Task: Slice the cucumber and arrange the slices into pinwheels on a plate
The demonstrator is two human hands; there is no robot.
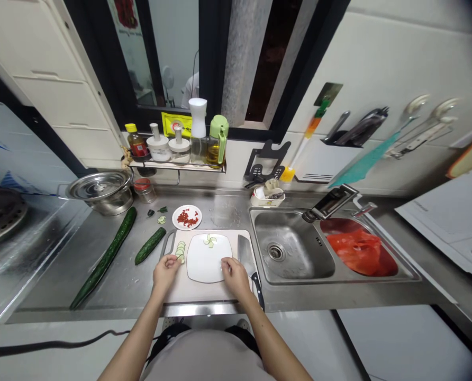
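My left hand [166, 272] is at the left of the cutting board [176, 293], its thumb and finger pinched at the lower end of a row of thin cucumber slices [181, 248]. My right hand [236, 275] is over the right edge of the white plate [208, 264], fingers curled together; whatever is in them is too small to make out. A few cucumber slices [210, 241] are arranged near the plate's far edge. Along the board's right side lies a kitchen knife [246, 254], black handle towards me.
A cut cucumber [151, 246] and a long whole cucumber [105, 259] lie left of the board. Behind it stands a small plate of red pieces [187, 223]. The sink [293, 270] is at the right, a lidded steel pot [101, 193] back left, a condiment shelf [180, 165] above.
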